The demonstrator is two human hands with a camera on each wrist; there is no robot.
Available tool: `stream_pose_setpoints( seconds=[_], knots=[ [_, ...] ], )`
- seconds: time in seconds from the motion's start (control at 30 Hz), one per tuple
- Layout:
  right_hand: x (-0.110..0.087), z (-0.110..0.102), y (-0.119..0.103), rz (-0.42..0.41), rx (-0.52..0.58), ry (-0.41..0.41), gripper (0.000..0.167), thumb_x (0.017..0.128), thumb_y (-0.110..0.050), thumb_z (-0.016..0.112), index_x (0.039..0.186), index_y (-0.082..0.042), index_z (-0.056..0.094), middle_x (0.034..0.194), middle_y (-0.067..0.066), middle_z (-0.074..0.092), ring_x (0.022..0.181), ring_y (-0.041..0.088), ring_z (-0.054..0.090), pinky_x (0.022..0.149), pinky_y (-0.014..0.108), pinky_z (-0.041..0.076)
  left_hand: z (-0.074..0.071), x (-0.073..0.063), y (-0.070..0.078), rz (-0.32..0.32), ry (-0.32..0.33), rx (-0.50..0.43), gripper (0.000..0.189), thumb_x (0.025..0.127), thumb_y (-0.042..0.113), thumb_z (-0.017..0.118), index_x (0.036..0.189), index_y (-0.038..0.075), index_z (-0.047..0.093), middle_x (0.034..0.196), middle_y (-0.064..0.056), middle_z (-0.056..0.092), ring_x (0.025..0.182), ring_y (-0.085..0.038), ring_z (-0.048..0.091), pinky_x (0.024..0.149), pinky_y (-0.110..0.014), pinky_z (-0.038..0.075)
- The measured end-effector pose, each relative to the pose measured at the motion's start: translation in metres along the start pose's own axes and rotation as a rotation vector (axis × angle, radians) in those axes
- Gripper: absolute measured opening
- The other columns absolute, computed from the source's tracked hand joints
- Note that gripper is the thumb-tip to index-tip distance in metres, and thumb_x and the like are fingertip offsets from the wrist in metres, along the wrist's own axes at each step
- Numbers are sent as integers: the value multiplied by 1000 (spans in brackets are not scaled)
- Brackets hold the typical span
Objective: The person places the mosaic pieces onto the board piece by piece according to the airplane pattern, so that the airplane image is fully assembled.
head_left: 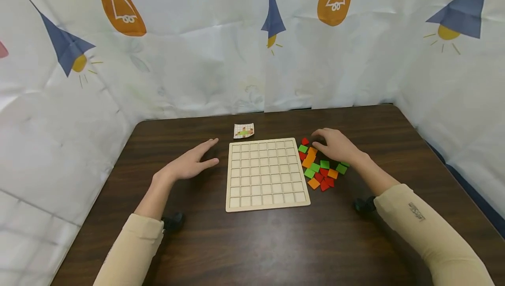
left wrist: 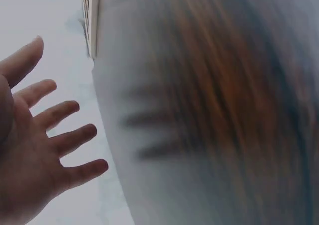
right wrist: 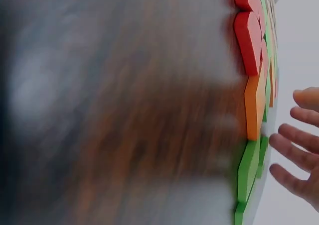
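Note:
A pale wooden grid board (head_left: 268, 174) with square recesses lies between the two hands. To its left, my left hand (head_left: 188, 162) hovers over the table with fingers stretched out, holding nothing; the left wrist view shows the same hand (left wrist: 45, 150) with spread fingers. My right hand (head_left: 338, 146) is held above a loose pile of red, orange and green tiles at the board's right edge. In the right wrist view its loosely bent fingers (right wrist: 294, 145) appear beyond an orange tile (right wrist: 253, 105) and a green tile (right wrist: 247, 170), gripping nothing.
A small card (head_left: 243, 131) with a coloured pattern on a grid lies behind the board. The dark wood table (head_left: 252, 246) reaches back to a white curtain (head_left: 197, 67) printed with lamps and bulbs. Several tiles lie close together, including a red tile (head_left: 329, 182) near the front.

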State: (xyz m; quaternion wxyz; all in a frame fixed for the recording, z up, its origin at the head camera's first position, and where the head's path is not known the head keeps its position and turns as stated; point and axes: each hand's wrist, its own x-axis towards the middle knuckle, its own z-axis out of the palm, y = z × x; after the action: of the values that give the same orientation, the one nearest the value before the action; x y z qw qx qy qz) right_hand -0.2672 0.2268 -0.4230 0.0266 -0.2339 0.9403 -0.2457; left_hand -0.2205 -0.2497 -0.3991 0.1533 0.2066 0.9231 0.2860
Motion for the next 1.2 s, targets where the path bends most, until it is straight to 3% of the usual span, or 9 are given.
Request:
stream_pose_setpoints(
  seconds=[0.23,0.5,0.73,1.2],
  knots=[
    [13,6,-5,-10,77,-25,34,102,-11,65,132,4,64,125,20,66,102,31,62,89,49,53,12,0,19,37,-78,57,77,106,42,57,165,10,20,170,-20,7,154,-43,8,116,-67,18],
    [21,8,-5,-26,62,-43,32,99,4,61,130,3,67,130,22,60,90,27,57,77,42,50,22,-6,32,-12,-239,83,79,103,44,62,165,12,23,171,-16,5,154,-45,2,116,-68,16],
    [27,8,-8,-15,61,-69,40,95,14,50,128,1,70,133,22,60,91,29,52,73,39,43,26,-6,35,4,-256,121,88,98,44,70,165,12,23,171,-14,7,154,-45,0,114,-72,16],
    [27,8,-11,23,8,-60,23,97,0,67,120,3,73,118,20,66,95,32,60,85,48,53,29,-7,36,-14,-257,173,97,91,45,79,165,14,25,171,-11,8,154,-45,1,113,-74,11]
  ],
)
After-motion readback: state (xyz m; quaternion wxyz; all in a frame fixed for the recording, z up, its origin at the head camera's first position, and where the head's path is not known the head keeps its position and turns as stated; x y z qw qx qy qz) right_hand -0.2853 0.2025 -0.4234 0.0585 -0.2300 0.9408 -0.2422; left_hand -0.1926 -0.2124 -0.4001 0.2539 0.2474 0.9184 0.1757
